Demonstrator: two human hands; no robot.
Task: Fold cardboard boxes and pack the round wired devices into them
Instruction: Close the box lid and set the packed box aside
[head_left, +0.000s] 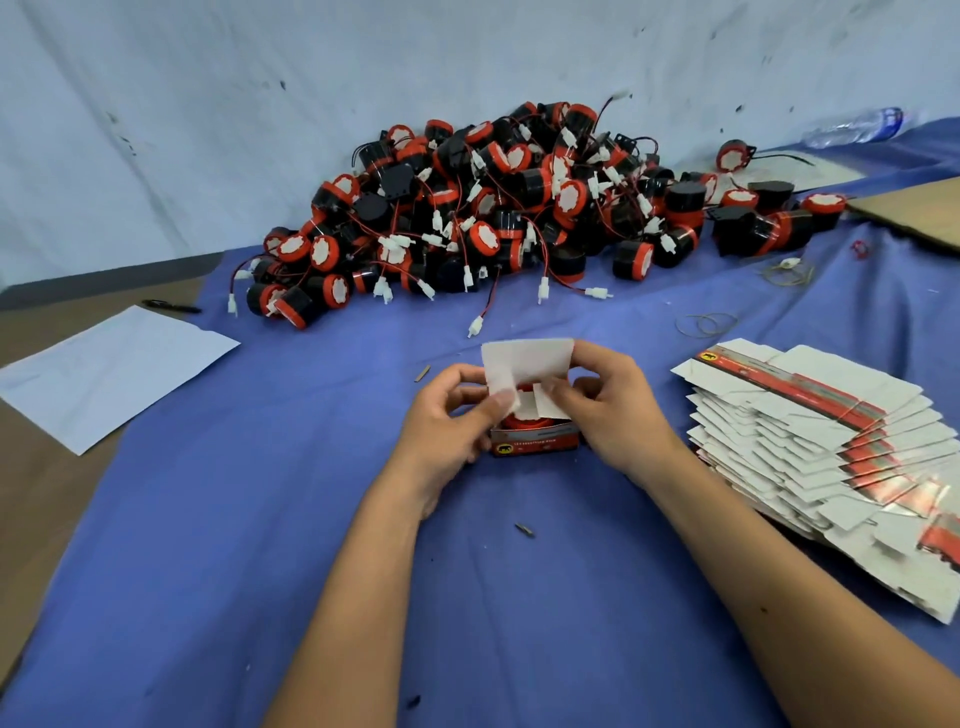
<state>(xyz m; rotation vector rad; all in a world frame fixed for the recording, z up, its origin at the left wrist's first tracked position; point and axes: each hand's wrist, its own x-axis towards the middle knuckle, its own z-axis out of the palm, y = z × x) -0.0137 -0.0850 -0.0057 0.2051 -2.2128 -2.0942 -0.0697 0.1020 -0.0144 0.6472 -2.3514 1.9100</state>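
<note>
A small red-and-white cardboard box (535, 439) stands upright on the blue cloth-covered surface (260, 545), held between the person's two hands near the middle of the view. Its top is open: the large white lid flap (527, 361) stands up at the far side, and two small white side flaps (540, 402) lean inward over the opening. Inside the box, the red rim of a round wired device (522, 421) shows just under those flaps. The left hand (447, 421) has its fingers curled round the box's left side, with the thumb pressing on the left small flap. The right hand (613, 410) has its fingers curled round the right side and back of the box, with the thumb on the right small flap. Beyond the hands, against the pale wall, lies a big heap of black-and-red round devices with red-black wires and white connectors (493, 218). To the right of the box, well apart from it, a fanned stack of flat unfolded white-and-red cardboard boxes (831, 452) rests on the surface. A few thin rubber bands (706, 323) lie between that stack and the heap. On the left, a white sheet of paper (109, 371) lies partly over the cloth edge, with a black pen (171, 306) just beyond it. A clear plastic bottle (857, 124) lies at the far right.
</note>
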